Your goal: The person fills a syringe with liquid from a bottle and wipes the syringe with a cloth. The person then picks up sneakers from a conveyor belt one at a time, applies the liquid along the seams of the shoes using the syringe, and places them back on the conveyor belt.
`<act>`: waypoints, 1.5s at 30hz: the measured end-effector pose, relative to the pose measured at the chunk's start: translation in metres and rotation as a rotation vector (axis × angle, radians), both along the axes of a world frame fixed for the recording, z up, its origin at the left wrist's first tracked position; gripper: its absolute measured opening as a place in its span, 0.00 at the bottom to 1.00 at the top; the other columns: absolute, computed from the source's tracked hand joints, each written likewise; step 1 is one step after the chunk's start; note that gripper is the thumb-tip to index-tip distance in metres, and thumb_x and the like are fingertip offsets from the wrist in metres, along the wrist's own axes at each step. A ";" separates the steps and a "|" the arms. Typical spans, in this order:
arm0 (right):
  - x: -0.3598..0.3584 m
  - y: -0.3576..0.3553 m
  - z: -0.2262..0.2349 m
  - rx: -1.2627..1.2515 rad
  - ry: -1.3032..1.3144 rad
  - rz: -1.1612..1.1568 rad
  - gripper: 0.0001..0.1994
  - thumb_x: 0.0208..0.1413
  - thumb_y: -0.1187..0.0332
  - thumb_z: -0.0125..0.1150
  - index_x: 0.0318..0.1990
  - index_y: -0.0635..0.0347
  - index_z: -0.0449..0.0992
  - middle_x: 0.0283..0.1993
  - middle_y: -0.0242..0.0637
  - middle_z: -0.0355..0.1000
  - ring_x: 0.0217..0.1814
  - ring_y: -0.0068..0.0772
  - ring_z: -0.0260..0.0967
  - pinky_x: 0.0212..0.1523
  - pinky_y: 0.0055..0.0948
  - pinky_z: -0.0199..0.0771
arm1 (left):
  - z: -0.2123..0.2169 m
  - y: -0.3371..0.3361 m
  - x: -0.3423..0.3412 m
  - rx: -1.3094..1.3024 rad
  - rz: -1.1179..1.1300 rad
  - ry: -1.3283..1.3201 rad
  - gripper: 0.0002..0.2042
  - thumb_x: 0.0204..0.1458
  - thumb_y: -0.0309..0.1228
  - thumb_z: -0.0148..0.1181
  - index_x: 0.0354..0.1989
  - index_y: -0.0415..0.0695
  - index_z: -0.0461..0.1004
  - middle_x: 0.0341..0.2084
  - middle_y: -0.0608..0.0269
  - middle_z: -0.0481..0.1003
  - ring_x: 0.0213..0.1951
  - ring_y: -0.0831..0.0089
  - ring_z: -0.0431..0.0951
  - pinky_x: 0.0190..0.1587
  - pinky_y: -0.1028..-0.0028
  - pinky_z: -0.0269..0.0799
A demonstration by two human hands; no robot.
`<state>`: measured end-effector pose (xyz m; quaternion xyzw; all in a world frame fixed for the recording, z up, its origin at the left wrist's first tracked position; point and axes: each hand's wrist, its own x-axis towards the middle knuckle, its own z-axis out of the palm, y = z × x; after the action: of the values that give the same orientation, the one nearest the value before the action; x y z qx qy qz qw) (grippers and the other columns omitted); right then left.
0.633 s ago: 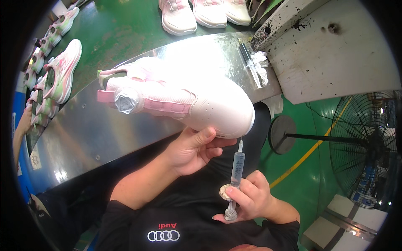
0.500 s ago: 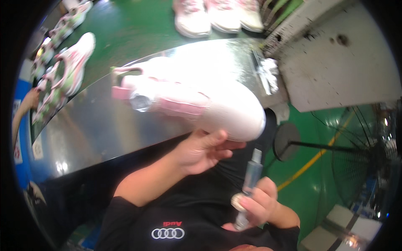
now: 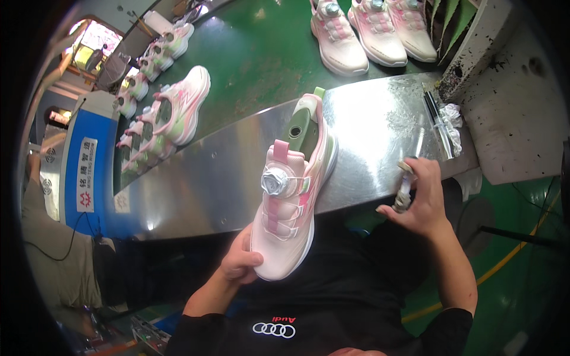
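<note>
A pink-and-white sneaker (image 3: 284,222) with a green heel tab and a round dial on its tongue is tilted over the metal table's near edge, toe toward me. My left hand (image 3: 241,259) grips it at the toe, thumb on the upper and fingers partly hidden beneath. The dial (image 3: 275,181) looks wrapped in clear film. To the right, my right hand (image 3: 423,202) holds a clear syringe (image 3: 404,191) between thumb and fingers, above the table's edge. Its barrel blends into the glare on the metal.
The metal table (image 3: 196,190) borders a green surface (image 3: 255,53) carrying a row of sneakers (image 3: 187,104) at left and three sneakers (image 3: 374,32) at the far right. A pen (image 3: 436,115) and crumpled white paper (image 3: 453,115) lie beside a stained panel (image 3: 516,89). Another person's arm (image 3: 34,166) is at far left.
The sneaker has swung from lying sideways to heel-away, toe toward me. My right hand has moved up and right with the syringe, from beside my body to the table's edge. The view has shifted.
</note>
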<state>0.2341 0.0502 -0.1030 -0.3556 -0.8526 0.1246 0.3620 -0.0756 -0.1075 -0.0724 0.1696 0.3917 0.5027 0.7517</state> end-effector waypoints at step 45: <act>-0.021 0.029 -0.008 0.037 0.015 -0.087 0.39 0.31 0.50 0.71 0.51 0.57 0.61 0.40 0.41 0.63 0.39 0.43 0.60 0.42 0.38 0.63 | 0.047 0.136 -0.179 0.222 0.699 0.629 0.11 0.57 0.34 0.50 0.25 0.41 0.69 0.15 0.66 0.66 0.23 0.73 0.68 0.23 0.82 0.63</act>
<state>0.2131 0.0789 -0.1111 -0.3845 -0.8359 0.0957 0.3800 -0.2543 0.0285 -0.0251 0.2508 0.5774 0.6885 0.3602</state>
